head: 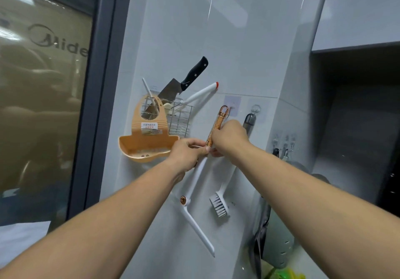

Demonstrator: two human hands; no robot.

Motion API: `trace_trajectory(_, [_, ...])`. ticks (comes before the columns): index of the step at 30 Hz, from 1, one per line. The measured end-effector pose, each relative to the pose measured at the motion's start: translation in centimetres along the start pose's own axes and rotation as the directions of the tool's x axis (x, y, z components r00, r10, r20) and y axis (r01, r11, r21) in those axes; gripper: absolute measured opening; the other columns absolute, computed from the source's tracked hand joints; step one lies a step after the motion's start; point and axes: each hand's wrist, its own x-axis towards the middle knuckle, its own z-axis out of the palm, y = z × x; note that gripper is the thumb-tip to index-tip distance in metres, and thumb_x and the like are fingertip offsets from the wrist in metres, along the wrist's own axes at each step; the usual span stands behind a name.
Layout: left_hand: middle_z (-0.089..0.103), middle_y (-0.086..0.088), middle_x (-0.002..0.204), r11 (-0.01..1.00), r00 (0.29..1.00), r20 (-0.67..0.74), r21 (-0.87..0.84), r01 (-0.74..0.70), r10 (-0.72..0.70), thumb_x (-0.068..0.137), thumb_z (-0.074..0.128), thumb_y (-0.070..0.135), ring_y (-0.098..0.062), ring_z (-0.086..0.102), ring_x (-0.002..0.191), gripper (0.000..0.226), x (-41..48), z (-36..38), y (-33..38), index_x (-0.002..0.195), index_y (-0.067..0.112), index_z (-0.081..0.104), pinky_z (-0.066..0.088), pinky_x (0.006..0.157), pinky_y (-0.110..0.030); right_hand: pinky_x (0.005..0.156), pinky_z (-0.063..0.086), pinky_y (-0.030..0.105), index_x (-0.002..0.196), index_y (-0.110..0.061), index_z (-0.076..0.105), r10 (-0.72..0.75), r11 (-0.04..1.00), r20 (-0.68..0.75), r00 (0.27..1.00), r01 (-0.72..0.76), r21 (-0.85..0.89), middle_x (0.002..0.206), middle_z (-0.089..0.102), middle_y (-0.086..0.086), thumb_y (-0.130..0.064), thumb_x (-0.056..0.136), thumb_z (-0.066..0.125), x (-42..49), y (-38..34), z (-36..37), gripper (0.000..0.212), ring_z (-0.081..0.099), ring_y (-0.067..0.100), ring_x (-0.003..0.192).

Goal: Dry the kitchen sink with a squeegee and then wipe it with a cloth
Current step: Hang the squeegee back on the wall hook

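Two bare forearms reach up and forward from the bottom of the view toward a white tiled wall (pixel 238 51), where kitchen tools hang.

The left hand (pixel 188 153) pinches the squeegee (pixel 194 183) near the top of its white shaft; its grip is closed on it, seemingly to steady the tool. The right hand (pixel 229 138) is wrapped around the squeegee's speckled orange handle (pixel 216 125) just above, its grip also clamped on it. The handle's copper loop (pixel 224 110) sits at a clear stick-on hook (pixel 232 104), so the tool looks to be either coming off the hook or going onto it; which one cannot be told. Below the hands the white shaft runs down to a round joint, and the long blade angles down to the right, close against the tiles.

Just right of the shaft hangs a small white brush (pixel 219 204), bristles down. Left of the hands, an orange plastic holder (pixel 147 146) is fixed to the wall, with a wire rack (pixel 179 118) behind it holding a cleaver (pixel 184 81) blade down, kept off the counter and within reach.

No sink or cloth is in view. At far left is a dark-framed glass door (pixel 43 84).
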Motion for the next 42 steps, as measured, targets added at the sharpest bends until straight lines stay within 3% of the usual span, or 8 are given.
trace_trajectory(5, [0.069, -0.02, 0.092, 1.0, 0.999, 0.018, -0.015, 0.027, -0.027, 0.086, 0.075, 0.004, -0.029, 0.057, 0.085, 0.02, 0.5, 0.7, -0.7, 0.105, -0.001, 0.071, 0.042, 0.078, -0.041, 0.085, 0.058, 0.046, 0.102, 0.005, 0.062, 0.009, 1.0, 0.039, 0.999, -0.008, -0.011, 0.101, 0.07, 0.023, -0.013, 0.094, 0.048, 0.0, 0.4, -0.1, 0.025, 0.069, 0.038, 0.094])
trace_trajectory(9, [0.071, -0.018, 0.094, 0.998, 0.997, 0.047, -0.013, 0.054, -0.053, 0.088, 0.074, 0.009, -0.025, 0.059, 0.084, 0.008, 0.6, 1.2, -1.0, 0.096, 0.008, 0.072, 0.045, 0.078, -0.037, 0.055, 0.042, 0.028, 0.084, -0.009, 0.052, 0.007, 0.991, 0.101, 0.995, -0.02, 0.131, 0.075, 0.051, 0.006, -0.014, 0.096, 0.043, -0.6, 0.5, -0.4, 0.016, 0.05, 0.02, 0.063])
trace_trajectory(12, [0.071, -0.017, 0.092, 0.997, 0.995, 0.066, -0.013, 0.072, -0.071, 0.088, 0.074, 0.008, -0.022, 0.063, 0.075, 0.014, 1.0, 1.3, -1.6, 0.101, 0.004, 0.071, 0.051, 0.073, -0.032, 0.057, 0.033, 0.029, 0.095, -0.014, 0.05, -0.013, 0.987, 0.087, 0.996, -0.002, 0.162, 0.071, 0.046, 0.001, -0.02, 0.099, 0.038, -1.1, 0.7, -0.4, 0.013, 0.044, 0.015, 0.063])
trace_trajectory(27, [0.06, 0.009, 0.051, 0.998, 0.997, 0.061, 0.034, 0.047, -0.049, 0.091, 0.066, 0.005, -0.005, 0.053, 0.047, 0.015, 0.9, 1.6, -3.4, 0.105, 0.003, 0.07, 0.045, 0.064, -0.027, 0.08, 0.048, 0.033, 0.109, -0.012, 0.059, -0.093, 0.959, 0.038, 0.995, 0.079, 0.272, 0.091, 0.063, -0.001, -0.045, 0.099, 0.047, -2.2, 4.2, 1.4, 0.037, 0.061, 0.018, 0.088])
trace_trajectory(30, [0.067, -0.004, 0.071, 0.996, 0.996, 0.068, 0.08, 0.05, -0.055, 0.091, 0.067, 0.01, -0.014, 0.054, 0.061, 0.012, 0.4, 1.5, -3.2, 0.102, 0.006, 0.068, 0.046, 0.068, -0.03, 0.069, 0.042, 0.026, 0.111, -0.014, 0.058, -0.115, 0.954, 0.016, 0.993, 0.106, 0.28, 0.09, 0.062, -0.006, -0.044, 0.099, 0.049, -2.6, 4.3, 1.5, 0.034, 0.061, 0.011, 0.084])
trace_trajectory(35, [0.067, -0.011, 0.117, 0.979, 0.999, -0.05, 0.203, 0.004, 0.007, 0.086, 0.075, 0.032, -0.019, 0.064, 0.103, 0.043, -1.4, 0.7, -2.6, 0.121, 0.01, 0.062, 0.051, 0.096, -0.036, 0.07, 0.036, 0.008, 0.113, -0.024, 0.051, -0.158, 0.954, 0.017, 0.987, 0.148, 0.261, 0.095, 0.057, -0.023, -0.04, 0.097, 0.056, -4.2, 5.3, 0.8, 0.023, 0.058, -0.001, 0.094])
trace_trajectory(38, [0.065, -0.009, 0.115, 0.99, 0.983, -0.178, 0.142, -0.018, 0.043, 0.089, 0.073, 0.034, -0.021, 0.064, 0.104, 0.039, -4.4, 0.2, -2.2, 0.117, 0.011, 0.061, 0.05, 0.096, -0.039, 0.091, 0.041, 0.013, 0.137, -0.016, 0.049, -0.19, 0.945, 0.016, 0.982, 0.178, 0.275, 0.135, 0.059, -0.004, -0.04, 0.092, 0.064, -6.7, 6.1, 0.2, 0.053, 0.055, 0.005, 0.119])
trace_trajectory(42, [0.066, -0.003, 0.096, 0.994, 0.95, -0.311, 0.108, -0.01, 0.043, 0.088, 0.068, 0.032, -0.022, 0.067, 0.094, 0.021, -11.0, 0.0, -4.9, 0.099, 0.016, 0.063, 0.054, 0.091, -0.044, 0.08, 0.061, 0.041, 0.114, -0.021, 0.065, -0.22, 0.917, -0.004, 0.975, 0.209, 0.34, 0.108, 0.071, 0.0, -0.038, 0.087, 0.066, -12.2, 9.3, 0.7, 0.032, 0.071, 0.015, 0.092])
